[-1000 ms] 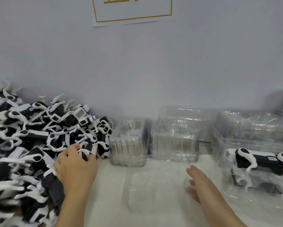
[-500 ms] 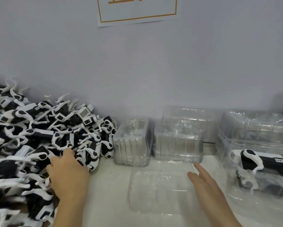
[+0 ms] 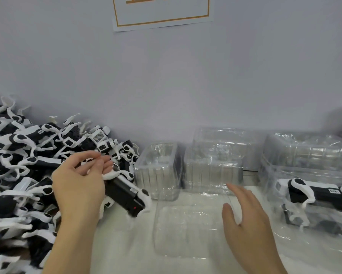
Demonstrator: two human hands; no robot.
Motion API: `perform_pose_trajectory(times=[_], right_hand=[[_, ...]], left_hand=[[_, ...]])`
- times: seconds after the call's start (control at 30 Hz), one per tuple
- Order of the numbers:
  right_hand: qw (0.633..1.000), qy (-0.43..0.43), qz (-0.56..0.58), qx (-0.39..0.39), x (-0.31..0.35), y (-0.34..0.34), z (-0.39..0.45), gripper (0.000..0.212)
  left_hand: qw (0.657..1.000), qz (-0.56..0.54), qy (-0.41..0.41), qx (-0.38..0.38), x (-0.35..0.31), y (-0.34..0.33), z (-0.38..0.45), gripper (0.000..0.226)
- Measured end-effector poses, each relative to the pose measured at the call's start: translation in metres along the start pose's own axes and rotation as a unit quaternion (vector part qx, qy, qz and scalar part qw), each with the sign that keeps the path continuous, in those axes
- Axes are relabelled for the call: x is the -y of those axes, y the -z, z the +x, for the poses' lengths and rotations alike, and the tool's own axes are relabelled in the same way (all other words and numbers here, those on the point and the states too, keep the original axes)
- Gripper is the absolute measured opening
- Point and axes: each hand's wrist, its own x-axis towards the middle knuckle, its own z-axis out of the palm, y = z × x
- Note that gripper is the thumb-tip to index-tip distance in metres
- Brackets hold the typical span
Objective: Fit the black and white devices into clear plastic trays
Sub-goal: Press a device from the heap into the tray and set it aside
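Pile of devices [image 3: 24,165]: heaped against the wall along the table's [image 3: 114,244] left edge, black bodies and white straps tangled. Too many to count. Loose heap presumably serves as the supply, within reach of the left hand.

Left hand [image 3: 79,184]: at the pile's right-hand edge, fingers curled round the white strap end of one device [image 3: 124,194]. Device tilted, far end pointing down and right toward the tray; judged mid-carry, one unit at a time.

Empty tray [image 3: 190,224]: one, lying flat near the front edge at centre, cavity up, judged ready to receive the device.

Stacked trays [image 3: 158,171]: behind it along the back edge, at least two nested stacks side by side, a further clear mass to the right; individual trays not countable.

Right hand [image 3: 249,224]: fingers straight and spread, holding nothing, at the empty tray's right rim; contact unclear. Likely there to steady the light plastic.

Packed tray [image 3: 314,194]: right edge, device inside; two white ends visible, whether one unit or two not resolvable.
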Motion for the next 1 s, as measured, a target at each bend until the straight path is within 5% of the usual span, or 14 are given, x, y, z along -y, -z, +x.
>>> perform_pose_trajectory(times=[0.23,0.33,0.43,0.5,0.7,0.83,1.0], right_hand=[[0.98,0.183,0.071,0.006,0.018,-0.01,-0.011,0.05],[0.964,0.121,0.222,0.08,0.024,-0.01,-0.009,0.05],[0.853,-0.103,0.492,0.14,0.031,-0.001,0.002,0.036],[0.803,-0.149,0.557,0.15,0.035,0.006,0.007,0.037],[0.892,-0.095,0.427,0.111,0.022,0.008,0.005,0.038],[0.885,-0.115,0.439,0.107,0.018,0.008,0.002,0.033],[0.842,-0.151,0.51,0.095,0.021,0.014,0.007,0.038]], left_hand=[[0.938,-0.307,0.154,0.042,-0.02,-0.03,-0.027,0.017],[0.931,-0.32,0.163,0.068,-0.021,-0.049,-0.048,0.018],[0.946,-0.273,0.128,0.119,-0.02,-0.066,-0.07,0.019],[0.956,-0.225,0.09,0.168,-0.018,-0.075,-0.083,0.02],[0.955,-0.07,-0.055,0.283,-0.016,-0.084,-0.101,0.023],[0.94,0.098,-0.197,0.262,-0.018,-0.079,-0.101,0.018],[0.927,0.214,-0.133,0.279,-0.015,-0.077,-0.107,0.011]])
